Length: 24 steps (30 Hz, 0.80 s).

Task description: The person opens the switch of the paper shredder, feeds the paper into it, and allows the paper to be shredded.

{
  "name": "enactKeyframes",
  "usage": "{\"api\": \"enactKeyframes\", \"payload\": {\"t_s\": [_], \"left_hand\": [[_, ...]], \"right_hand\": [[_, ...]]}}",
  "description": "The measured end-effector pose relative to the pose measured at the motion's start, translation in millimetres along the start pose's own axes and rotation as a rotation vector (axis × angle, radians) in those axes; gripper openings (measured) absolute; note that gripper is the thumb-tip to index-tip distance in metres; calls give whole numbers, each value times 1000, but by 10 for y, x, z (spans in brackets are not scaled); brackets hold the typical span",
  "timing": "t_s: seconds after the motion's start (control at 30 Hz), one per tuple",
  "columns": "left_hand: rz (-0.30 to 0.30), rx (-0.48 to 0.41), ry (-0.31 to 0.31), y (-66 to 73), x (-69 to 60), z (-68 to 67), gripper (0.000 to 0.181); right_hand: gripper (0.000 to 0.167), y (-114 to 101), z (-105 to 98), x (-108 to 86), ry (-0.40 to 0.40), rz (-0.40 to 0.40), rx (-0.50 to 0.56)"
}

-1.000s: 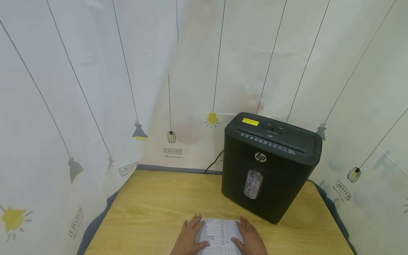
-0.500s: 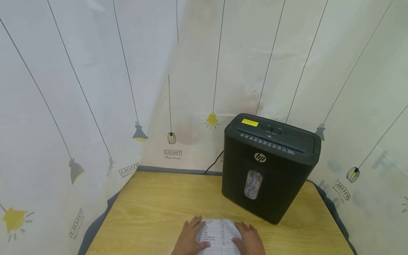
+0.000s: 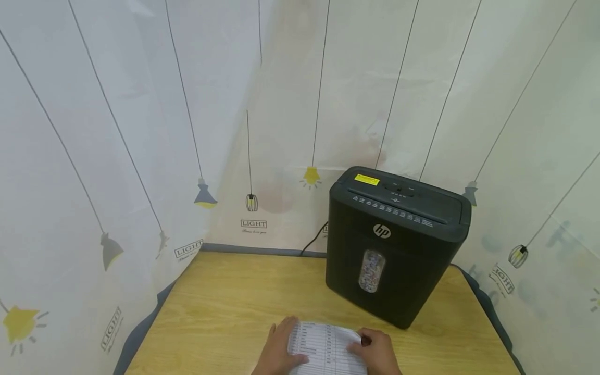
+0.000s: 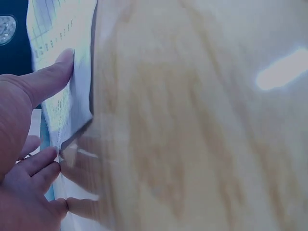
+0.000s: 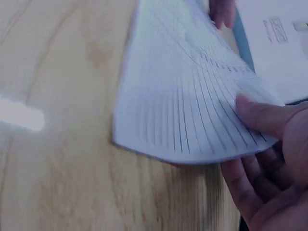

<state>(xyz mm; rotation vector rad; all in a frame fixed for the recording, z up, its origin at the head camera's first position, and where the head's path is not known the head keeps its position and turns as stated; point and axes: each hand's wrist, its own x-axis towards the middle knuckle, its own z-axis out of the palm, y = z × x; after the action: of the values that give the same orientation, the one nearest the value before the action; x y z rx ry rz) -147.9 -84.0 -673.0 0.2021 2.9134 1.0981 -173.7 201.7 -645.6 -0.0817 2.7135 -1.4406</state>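
A white sheet of paper (image 3: pixel 323 349), printed with rows and columns, lies at the near edge of the head view. My right hand (image 3: pixel 378 351) pinches its right side, thumb on top and fingers underneath. In the right wrist view this side of the paper (image 5: pixel 187 110) is bent and raised off the table. At the left edge is my left hand (image 3: pixel 277 350), its thumb resting on the print. The left wrist view shows that hand's fingertips (image 4: pixel 45 156) down by the paper's corner, touching the tabletop.
Beyond the right hand stands a black HP paper shredder (image 3: pixel 389 255), with a slotted top and a small window showing shreds. Its cord (image 3: pixel 313 239) runs back on the left. The wooden table (image 3: pixel 244 291) is bounded by a lamp-patterned cloth (image 3: pixel 281 130) on three sides.
My right hand has gone from lying flat on the paper's right edge to pinching it, and that side has lifted. The left hand stays in place, its fingers drawn closer together.
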Motion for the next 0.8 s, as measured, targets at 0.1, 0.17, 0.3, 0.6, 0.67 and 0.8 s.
{"api": "enactKeyframes", "payload": {"t_s": [0.1, 0.17, 0.3, 0.6, 0.67, 0.8], "left_hand": [[-50, -75, 18, 12, -6, -1, 110], [-83, -129, 36, 12, -7, 0, 112], [-112, -282, 103, 17, -8, -25, 108], [-118, -497, 95, 88, 66, -220, 20], [-102, -490, 99, 102, 87, -253, 18], [-87, -481, 90, 119, 123, -298, 20]], "right_hand": [[22, 20, -41, -8, -4, -13, 67], [24, 25, -61, -7, -29, -5, 123], [28, 8, -83, -19, -80, 34, 228], [27, -103, -94, -7, 22, 84, 239], [28, -114, -106, 7, 43, 78, 228], [27, -134, -144, 33, 80, 72, 221]]}}
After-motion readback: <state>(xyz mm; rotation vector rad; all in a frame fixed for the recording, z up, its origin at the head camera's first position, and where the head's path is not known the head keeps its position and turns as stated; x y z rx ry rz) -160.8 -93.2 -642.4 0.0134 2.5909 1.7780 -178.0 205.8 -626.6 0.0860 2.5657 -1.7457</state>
